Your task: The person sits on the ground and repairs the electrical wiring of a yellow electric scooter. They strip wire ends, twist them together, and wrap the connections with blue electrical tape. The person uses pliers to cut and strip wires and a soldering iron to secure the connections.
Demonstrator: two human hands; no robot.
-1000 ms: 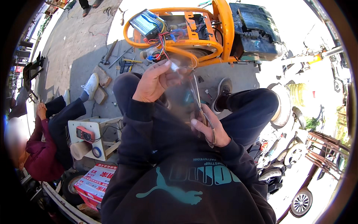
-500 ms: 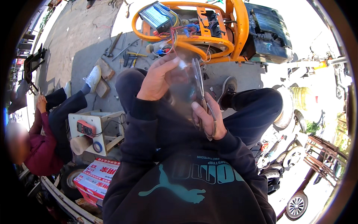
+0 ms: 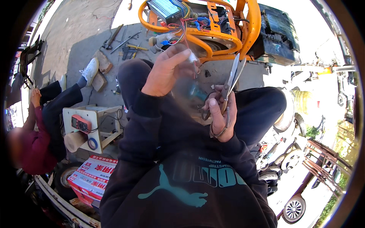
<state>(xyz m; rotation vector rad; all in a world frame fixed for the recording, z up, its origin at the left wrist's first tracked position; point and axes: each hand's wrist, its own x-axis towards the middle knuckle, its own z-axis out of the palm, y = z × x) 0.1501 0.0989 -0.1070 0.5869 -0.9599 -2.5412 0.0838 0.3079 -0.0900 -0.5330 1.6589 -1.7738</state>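
Observation:
My left hand (image 3: 164, 72) pinches a small white piece (image 3: 192, 57), which looks like a wire connector, between thumb and fingers. Thin wires show just above and below the pinch, and those above run toward the orange frame (image 3: 190, 35). In my right hand (image 3: 224, 119) is a pair of scissors (image 3: 230, 78), its handles looped around the fingers. Their blades point up and away, slightly parted, to the right of the white piece and not touching it. A smeared patch of the lens blurs the space between my hands.
On the orange frame sit a silver controller box (image 3: 164, 10) and bundled wires; a black case (image 3: 279, 34) is at its right. Hand tools (image 3: 133, 47) and bricks (image 3: 99, 81) lie on the ground. To the left are a wooden stool (image 3: 99, 110) with a red multimeter (image 3: 81, 123), and a seated person (image 3: 38, 140).
The scissors have swung right, away from my left hand, and their blades now stand a little apart. My left hand keeps its pinch, and the white piece shows more plainly.

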